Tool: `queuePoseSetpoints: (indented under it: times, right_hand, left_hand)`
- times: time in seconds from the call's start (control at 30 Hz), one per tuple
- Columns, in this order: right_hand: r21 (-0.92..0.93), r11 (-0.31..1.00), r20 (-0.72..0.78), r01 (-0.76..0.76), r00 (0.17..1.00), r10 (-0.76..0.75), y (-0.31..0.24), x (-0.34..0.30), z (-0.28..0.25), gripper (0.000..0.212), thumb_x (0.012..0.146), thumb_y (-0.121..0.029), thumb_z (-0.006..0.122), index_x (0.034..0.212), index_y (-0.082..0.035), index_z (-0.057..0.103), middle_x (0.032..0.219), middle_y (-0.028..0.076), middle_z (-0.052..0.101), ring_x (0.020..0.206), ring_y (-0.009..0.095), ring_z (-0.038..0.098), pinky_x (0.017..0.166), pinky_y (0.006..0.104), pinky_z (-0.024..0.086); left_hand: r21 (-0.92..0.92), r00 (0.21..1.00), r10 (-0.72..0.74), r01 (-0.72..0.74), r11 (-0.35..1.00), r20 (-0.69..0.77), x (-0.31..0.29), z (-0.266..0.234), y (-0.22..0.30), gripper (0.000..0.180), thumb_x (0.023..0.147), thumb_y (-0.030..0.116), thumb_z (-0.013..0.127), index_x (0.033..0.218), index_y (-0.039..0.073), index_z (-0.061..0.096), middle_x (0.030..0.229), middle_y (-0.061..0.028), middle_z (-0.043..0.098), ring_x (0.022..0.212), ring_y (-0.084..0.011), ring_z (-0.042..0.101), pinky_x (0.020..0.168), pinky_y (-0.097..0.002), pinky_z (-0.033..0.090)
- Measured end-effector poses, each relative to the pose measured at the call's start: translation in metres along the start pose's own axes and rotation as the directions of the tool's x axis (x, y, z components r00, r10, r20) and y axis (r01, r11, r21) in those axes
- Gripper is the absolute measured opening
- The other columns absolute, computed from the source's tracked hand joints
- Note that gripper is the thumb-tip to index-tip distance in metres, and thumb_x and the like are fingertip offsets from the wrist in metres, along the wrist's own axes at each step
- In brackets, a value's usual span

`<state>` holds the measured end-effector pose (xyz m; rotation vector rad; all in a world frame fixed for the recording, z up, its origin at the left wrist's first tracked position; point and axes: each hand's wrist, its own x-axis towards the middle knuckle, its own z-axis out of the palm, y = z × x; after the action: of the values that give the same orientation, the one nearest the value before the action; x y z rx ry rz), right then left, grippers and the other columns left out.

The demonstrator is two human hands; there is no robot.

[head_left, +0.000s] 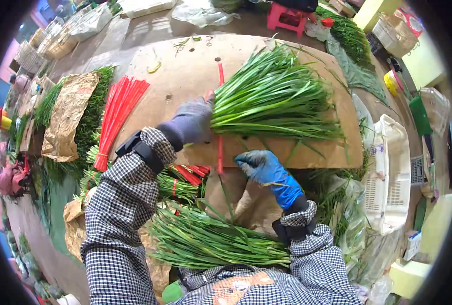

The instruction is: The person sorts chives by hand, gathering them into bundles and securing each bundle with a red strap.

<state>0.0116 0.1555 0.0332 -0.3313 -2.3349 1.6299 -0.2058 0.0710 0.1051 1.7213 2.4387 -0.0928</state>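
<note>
A thick bunch of garlic chives [277, 96] lies on the brown board, its leaves fanned out to the right. My left hand [193, 119], in a grey-purple glove, is closed around the bunch's left end. A red tie strip [220, 152] runs beneath that end, showing beyond it and on the near side. My right hand [261, 168], in a blue glove, hovers by the board's near edge, right of the strip's near end. Its fingers are curled together, and whatever they hold is hidden. Loose chives [216, 239] lie across my lap.
The wooden board [149, 107] has several small holes. At its left lies a sheaf of red strips [119, 117], with tied bunches [180, 185] below. Brown paper [71, 117] covers greens farther left. White crates [388, 173] stand at the right; a pink stool [287, 19] stands beyond the board.
</note>
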Motion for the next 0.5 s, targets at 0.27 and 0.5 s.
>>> queuePoseSetpoints:
  times: [0.27, 0.5]
  right_hand:
    - [-0.220, 0.971, -0.110, -0.092, 0.992, 0.069, -0.036, -0.065, -0.033, 0.021, 0.077, -0.015, 0.064, 0.094, -0.001, 0.064, 0.084, 0.014, 0.065, 0.077, 0.025, 0.063, 0.072, 0.0319, 0.049]
    - [-0.093, 0.990, -0.286, -0.106, 0.955, 0.076, -0.043, -0.120, -0.049, 0.027, 0.074, -0.019, 0.070, 0.092, 0.001, 0.064, 0.079, 0.013, 0.064, 0.071, 0.022, 0.062, 0.065, 0.0307, 0.049]
  left_hand:
    - [0.161, 0.992, -0.056, 0.073, 0.984, -0.110, -0.008, -0.021, 0.017, 0.125, 0.045, 0.054, 0.079, 0.138, 0.001, 0.015, 0.125, -0.0264, 0.039, 0.115, -0.0409, 0.041, 0.097, -0.0468, 0.033]
    - [0.178, 0.956, 0.042, 0.011, 0.984, -0.290, -0.024, -0.023, 0.009, 0.112, 0.054, 0.056, 0.075, 0.137, 0.003, 0.022, 0.130, -0.0297, 0.033, 0.116, -0.0441, 0.039, 0.095, -0.0486, 0.034]
